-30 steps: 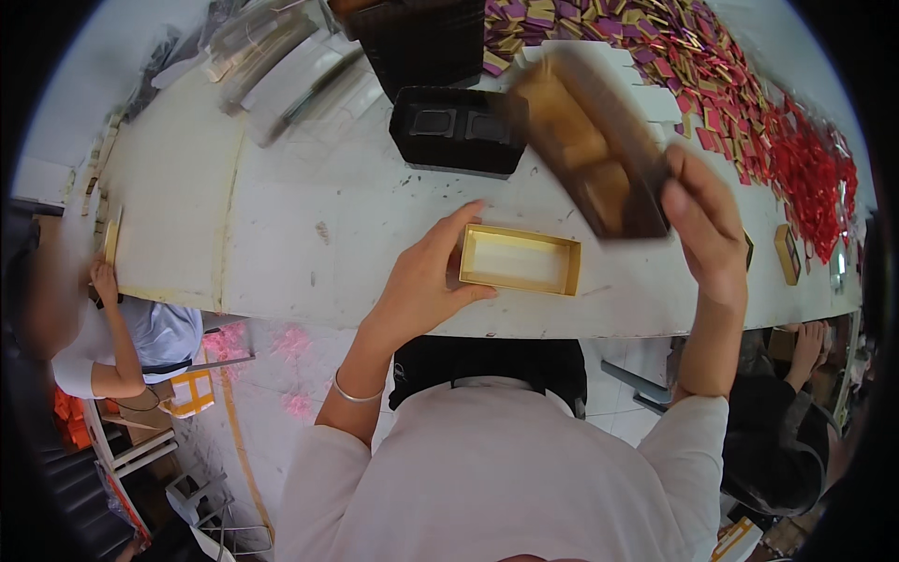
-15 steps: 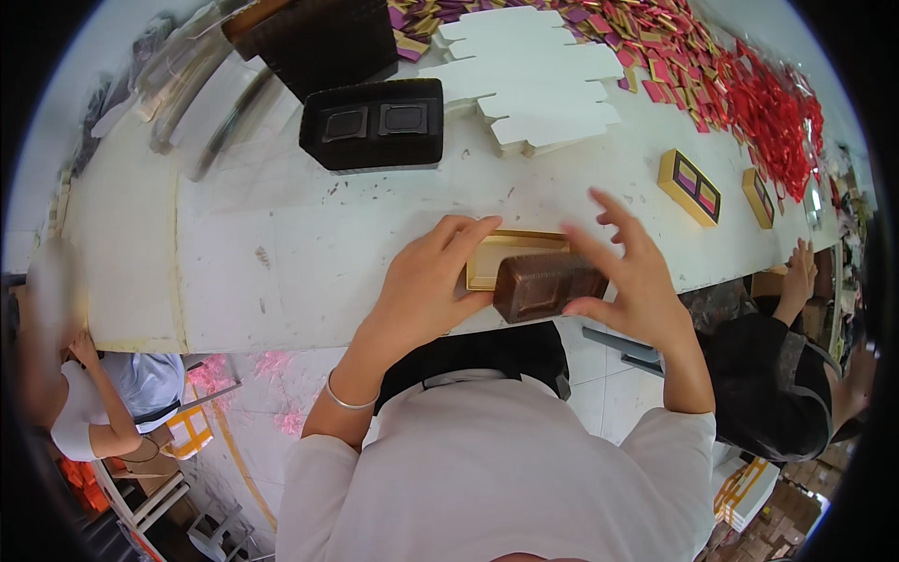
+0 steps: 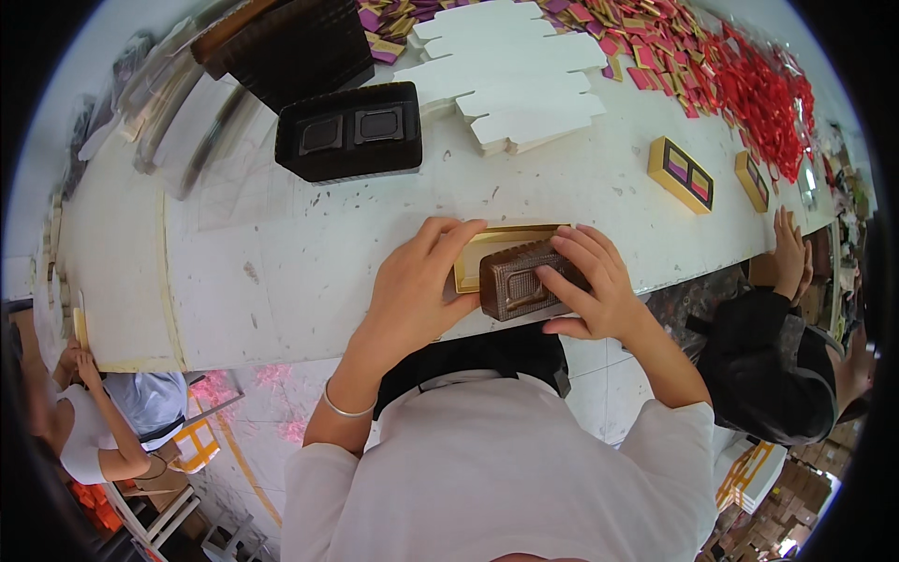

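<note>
Presently, near the front edge of the tabletop (image 3: 337, 281), the left hand (image 3: 407, 290) holds the left end of the gold box (image 3: 494, 244), and the right hand (image 3: 604, 295) holds the brown tray (image 3: 510, 288), tilted over its near side

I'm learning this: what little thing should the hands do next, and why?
Maybe turn the brown tray to line up with the gold box: it looks askew across the near side, right hand on it. The left hand cups the box's end.
</note>
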The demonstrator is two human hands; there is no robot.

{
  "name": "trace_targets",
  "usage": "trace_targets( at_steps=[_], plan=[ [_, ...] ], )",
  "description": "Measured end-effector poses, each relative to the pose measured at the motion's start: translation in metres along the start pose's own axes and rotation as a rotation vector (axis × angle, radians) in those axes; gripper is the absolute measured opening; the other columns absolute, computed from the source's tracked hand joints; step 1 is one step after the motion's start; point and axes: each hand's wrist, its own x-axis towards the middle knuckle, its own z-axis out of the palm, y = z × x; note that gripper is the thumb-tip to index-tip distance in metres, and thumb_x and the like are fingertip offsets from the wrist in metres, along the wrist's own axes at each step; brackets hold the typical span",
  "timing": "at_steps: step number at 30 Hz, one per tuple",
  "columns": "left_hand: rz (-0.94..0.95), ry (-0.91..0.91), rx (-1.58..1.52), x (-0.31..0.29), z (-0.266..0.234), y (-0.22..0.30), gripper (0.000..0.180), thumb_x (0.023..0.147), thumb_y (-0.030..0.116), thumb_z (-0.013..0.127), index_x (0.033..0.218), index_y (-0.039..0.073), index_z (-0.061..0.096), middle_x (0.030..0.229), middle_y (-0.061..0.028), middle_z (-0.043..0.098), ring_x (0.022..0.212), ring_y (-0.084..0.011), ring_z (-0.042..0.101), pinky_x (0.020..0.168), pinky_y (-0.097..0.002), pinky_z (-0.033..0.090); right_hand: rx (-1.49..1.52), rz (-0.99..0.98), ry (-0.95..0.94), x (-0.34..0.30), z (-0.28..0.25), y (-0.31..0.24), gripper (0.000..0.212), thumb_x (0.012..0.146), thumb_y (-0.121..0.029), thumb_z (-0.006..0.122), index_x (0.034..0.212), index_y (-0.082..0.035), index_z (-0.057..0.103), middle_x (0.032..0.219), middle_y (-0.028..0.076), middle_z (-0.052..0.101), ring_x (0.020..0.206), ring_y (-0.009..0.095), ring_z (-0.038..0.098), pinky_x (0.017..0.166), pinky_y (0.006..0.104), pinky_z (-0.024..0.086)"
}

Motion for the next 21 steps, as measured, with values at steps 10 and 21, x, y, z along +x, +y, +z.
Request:
trace_targets(
  at_steps=[10,21],
  plan=[
    [0.035,0.025,-0.047,0.002,0.002,0.001,0.081,0.065,0.016,0.084,0.136,0.012,0.045,0.117,-0.0100,0.055,0.096,-0.0290,0.060,0.080,-0.0361,0.051,0.068,0.087,-0.268,0.047,-0.030,0.003,0.046,0.068,-0.024,0.076,0.109,-0.008,0.063,0.110,0.009,0.056,0.098,0.027,0.051,0.082,0.0372,0.040],
    [0.000,-0.064,-0.067,0.006,-0.005,0.002,0.079,0.066,0.016,0.083,0.135,0.014,0.045,0.118,-0.0098,0.054,0.101,-0.0300,0.057,0.081,-0.0363,0.050,0.120,0.098,-0.364,0.063,-0.026,0.008,0.044,0.065,-0.020,0.078,0.106,-0.011,0.065,0.101,0.009,0.054,0.085,0.025,0.049,0.074,0.0356,0.042]
  ],
)
